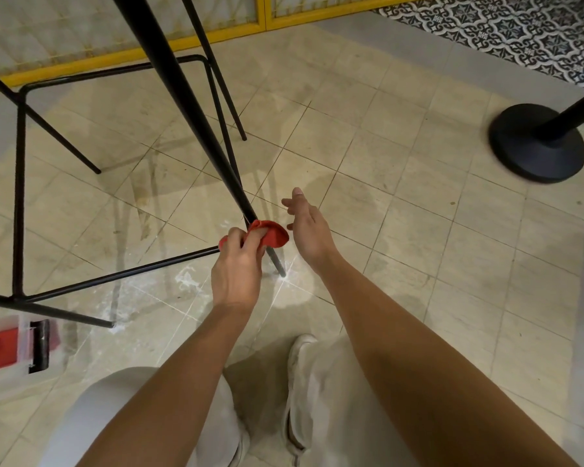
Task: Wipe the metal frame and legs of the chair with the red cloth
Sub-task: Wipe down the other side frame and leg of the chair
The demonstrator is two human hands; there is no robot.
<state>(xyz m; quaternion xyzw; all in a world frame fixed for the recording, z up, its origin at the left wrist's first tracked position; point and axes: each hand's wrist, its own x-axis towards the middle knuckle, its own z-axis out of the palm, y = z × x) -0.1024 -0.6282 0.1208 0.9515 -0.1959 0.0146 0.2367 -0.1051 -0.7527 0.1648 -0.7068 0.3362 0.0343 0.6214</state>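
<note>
Head view, looking down. The slender black metal frame of the chair (pixel 19 183) stands on a beige tiled floor (pixel 402 197). Its nearest tapered black leg (pixel 191 106) runs diagonally from the top of the frame down to a tip resting on the floor. A thin horizontal black rail (pixel 115 275) meets this leg low down.

The left hand (pixel 236 264) grips the crumpled red cloth (pixel 273 234), fingers curled around it. The cloth is bunched against the lower part of the nearest leg, just above the tip and at the junction with the rail. The right hand (pixel 307 227) is spread, fingers relaxed and extended, holding nothing. It sits just beside the cloth on the far side of the leg; whether it touches the cloth cannot be told.

A round black post base (pixel 536 146) stands well apart at right. A clear plastic box with red contents (pixel 21 345) lies at left, blurred. A yellow-framed panel (pixel 216 32) and black-and-white patterned tiles (pixel 520 28) border the top. Pale trousers (pixel 321 399) fill the bottom.
</note>
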